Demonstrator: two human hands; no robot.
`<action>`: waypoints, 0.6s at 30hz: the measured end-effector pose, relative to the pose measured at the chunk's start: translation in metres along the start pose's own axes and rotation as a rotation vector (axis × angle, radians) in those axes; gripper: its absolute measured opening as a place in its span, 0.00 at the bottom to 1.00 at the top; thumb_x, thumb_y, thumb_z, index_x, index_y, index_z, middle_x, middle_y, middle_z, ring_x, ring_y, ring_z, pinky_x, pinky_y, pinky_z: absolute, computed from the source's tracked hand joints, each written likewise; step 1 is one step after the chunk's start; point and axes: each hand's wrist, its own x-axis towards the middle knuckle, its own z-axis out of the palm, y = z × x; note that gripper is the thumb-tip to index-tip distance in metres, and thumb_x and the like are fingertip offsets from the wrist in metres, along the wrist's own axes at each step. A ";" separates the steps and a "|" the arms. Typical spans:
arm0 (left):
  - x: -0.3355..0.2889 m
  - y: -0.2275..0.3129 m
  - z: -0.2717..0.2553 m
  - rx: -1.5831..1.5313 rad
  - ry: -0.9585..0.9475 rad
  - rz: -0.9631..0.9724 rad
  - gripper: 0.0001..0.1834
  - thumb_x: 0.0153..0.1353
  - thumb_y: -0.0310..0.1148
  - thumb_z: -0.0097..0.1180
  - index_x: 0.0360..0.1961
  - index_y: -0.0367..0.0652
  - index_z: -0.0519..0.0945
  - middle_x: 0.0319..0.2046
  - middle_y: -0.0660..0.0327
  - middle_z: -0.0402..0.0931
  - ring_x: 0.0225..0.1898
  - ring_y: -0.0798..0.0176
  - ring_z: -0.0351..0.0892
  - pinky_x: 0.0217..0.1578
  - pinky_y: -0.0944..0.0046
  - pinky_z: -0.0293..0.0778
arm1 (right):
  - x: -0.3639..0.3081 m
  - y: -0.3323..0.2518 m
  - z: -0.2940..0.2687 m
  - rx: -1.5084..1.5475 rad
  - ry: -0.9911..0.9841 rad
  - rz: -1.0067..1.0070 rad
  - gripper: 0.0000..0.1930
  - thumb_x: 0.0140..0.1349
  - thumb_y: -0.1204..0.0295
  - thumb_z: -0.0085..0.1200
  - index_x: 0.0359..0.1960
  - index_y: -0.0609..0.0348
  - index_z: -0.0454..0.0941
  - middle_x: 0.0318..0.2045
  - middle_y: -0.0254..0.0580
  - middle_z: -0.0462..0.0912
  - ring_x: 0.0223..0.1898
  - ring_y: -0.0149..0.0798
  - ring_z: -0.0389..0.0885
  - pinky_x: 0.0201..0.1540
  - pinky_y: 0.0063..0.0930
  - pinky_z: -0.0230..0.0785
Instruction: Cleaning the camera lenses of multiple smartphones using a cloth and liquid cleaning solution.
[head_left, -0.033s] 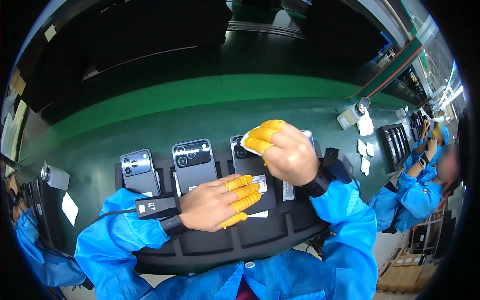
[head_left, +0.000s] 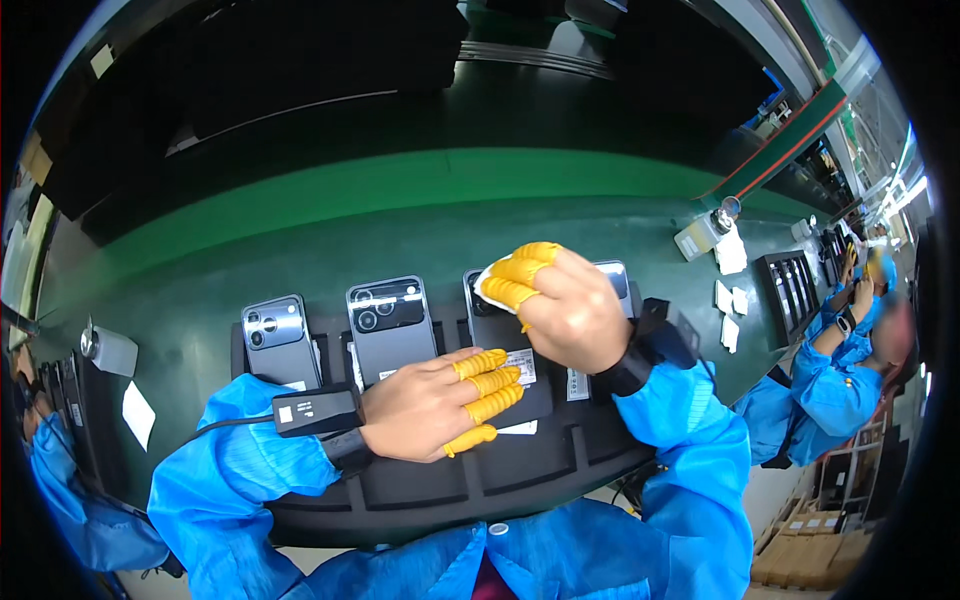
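Gripping one white wipe [head_left: 482,288], right fingers [head_left: 508,291] sit at one of four phones [head_left: 495,333]; left fingers [head_left: 494,383] lie unclenched.

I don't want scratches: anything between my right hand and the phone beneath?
Yes: the yellow finger covers on the right hand and the white wipe they grip, at the camera end of the phone. Nothing else shows.

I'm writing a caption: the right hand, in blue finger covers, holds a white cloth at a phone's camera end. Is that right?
Not quite: in the head view, the finger covers on the right hand are yellow, not blue. It does hold a white cloth at the camera end of a phone.
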 end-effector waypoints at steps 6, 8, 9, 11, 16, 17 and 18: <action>-0.004 0.000 0.003 -0.020 0.071 0.008 0.25 0.56 0.39 0.56 0.56 0.45 0.75 0.55 0.59 0.74 0.57 0.55 0.72 0.62 0.57 0.65 | -0.002 -0.001 0.026 -0.046 -0.056 -0.010 0.13 0.42 0.78 0.58 0.33 0.63 0.82 0.34 0.42 0.81 0.41 0.44 0.79 0.45 0.33 0.73; -0.004 0.005 0.000 0.033 0.043 -0.008 0.28 0.50 0.36 0.57 0.55 0.45 0.75 0.55 0.59 0.74 0.57 0.56 0.72 0.63 0.57 0.64 | -0.001 -0.002 0.027 -0.039 -0.091 0.006 0.14 0.40 0.78 0.57 0.33 0.63 0.82 0.34 0.42 0.81 0.41 0.44 0.79 0.46 0.34 0.73; -0.005 0.006 -0.001 0.032 0.044 -0.014 0.28 0.50 0.36 0.57 0.55 0.45 0.75 0.55 0.59 0.74 0.57 0.56 0.72 0.63 0.57 0.64 | -0.001 -0.003 0.026 -0.034 -0.093 0.003 0.14 0.40 0.78 0.57 0.33 0.63 0.82 0.34 0.42 0.81 0.41 0.44 0.79 0.46 0.34 0.73; -0.007 0.007 -0.003 0.051 0.034 -0.039 0.30 0.45 0.34 0.58 0.54 0.44 0.76 0.55 0.59 0.74 0.57 0.56 0.73 0.63 0.57 0.64 | -0.003 -0.005 0.019 -0.023 -0.158 0.027 0.15 0.39 0.79 0.57 0.33 0.64 0.82 0.34 0.42 0.81 0.40 0.44 0.79 0.46 0.35 0.74; -0.006 0.008 -0.002 0.047 0.072 -0.043 0.29 0.44 0.32 0.57 0.53 0.45 0.77 0.54 0.59 0.75 0.57 0.56 0.73 0.62 0.57 0.65 | -0.003 -0.006 0.021 -0.036 -0.099 0.026 0.14 0.39 0.79 0.56 0.32 0.64 0.82 0.31 0.41 0.80 0.39 0.44 0.78 0.47 0.34 0.73; -0.005 0.008 -0.002 0.047 0.077 -0.038 0.28 0.44 0.32 0.57 0.52 0.45 0.78 0.53 0.59 0.76 0.57 0.56 0.73 0.62 0.57 0.65 | 0.000 -0.005 0.025 -0.027 -0.094 0.014 0.13 0.39 0.78 0.56 0.31 0.64 0.82 0.30 0.41 0.79 0.39 0.43 0.78 0.46 0.34 0.73; -0.006 0.007 -0.001 0.046 0.076 -0.040 0.28 0.44 0.32 0.57 0.52 0.45 0.78 0.53 0.59 0.76 0.57 0.56 0.73 0.62 0.57 0.65 | 0.002 -0.005 0.028 -0.016 -0.089 0.003 0.13 0.39 0.77 0.56 0.31 0.63 0.81 0.30 0.41 0.79 0.38 0.43 0.78 0.46 0.34 0.73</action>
